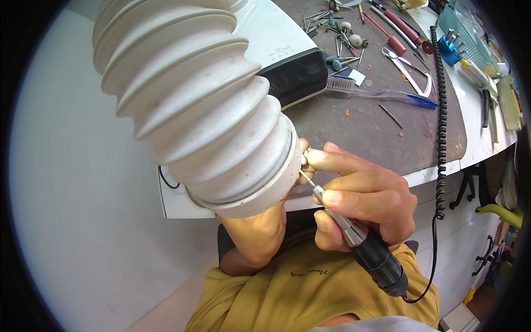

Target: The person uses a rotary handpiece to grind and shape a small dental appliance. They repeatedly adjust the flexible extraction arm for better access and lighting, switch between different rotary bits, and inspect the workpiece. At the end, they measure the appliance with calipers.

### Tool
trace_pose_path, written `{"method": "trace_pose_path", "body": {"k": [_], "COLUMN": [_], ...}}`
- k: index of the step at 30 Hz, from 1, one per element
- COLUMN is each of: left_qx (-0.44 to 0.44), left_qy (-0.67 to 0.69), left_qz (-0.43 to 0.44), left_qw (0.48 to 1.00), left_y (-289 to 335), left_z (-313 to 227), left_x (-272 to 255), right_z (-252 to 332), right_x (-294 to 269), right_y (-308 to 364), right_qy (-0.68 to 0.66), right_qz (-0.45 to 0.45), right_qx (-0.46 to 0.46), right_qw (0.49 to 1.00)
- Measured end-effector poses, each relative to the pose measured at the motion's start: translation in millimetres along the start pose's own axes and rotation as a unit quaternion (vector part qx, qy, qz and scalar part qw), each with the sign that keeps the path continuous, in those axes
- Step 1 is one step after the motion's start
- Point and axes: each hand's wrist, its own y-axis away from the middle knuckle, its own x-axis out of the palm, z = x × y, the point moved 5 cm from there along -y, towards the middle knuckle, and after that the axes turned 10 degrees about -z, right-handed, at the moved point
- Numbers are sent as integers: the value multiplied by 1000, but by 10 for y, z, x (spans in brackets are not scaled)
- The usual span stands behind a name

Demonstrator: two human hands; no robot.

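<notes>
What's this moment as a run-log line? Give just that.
Right grip: holding black-and-silver corded handpiece | Left grip: mostly hidden behind white ribbed hose | Thin metal bit: near small pale piece, kind unclear

I make out dark script (283,48) with a row of small characters (281,56) on the white box (271,30), beyond the right fingers (332,161). Its black panel (287,83) bears a faint mark (313,70). Nearer me than those fingers, dark lettering (311,273) crosses the yellow shirt (260,301).

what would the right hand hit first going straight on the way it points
The right hand would probably meet the small shiny piece first, then perhaps the white hose; depth there is unclear.
</notes>
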Motion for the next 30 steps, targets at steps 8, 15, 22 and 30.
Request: {"method": "trace_pose_path", "body": {"k": [8,15,22,30], "left_qx": [17,48,50,47], "left_qy": [33,18,29,47], "left_qz": [29,45,39,72], "left_qw": [999,998,998,995], "left_y": [-15,-3,-7,-30], "left_z": [54,27,43,113], "left_x": [-32,-36,-26,-10], "right_z": [8,4,3,-52], "right_x": [11,16,5,-89], "right_y": [-12,5,18,78], "right_qy": [25,25,15,8], "right_qz": [19,9,-2,1], "right_qx": [-17,-23,-9,-8], "right_qw": [999,999,1000,1000]}}
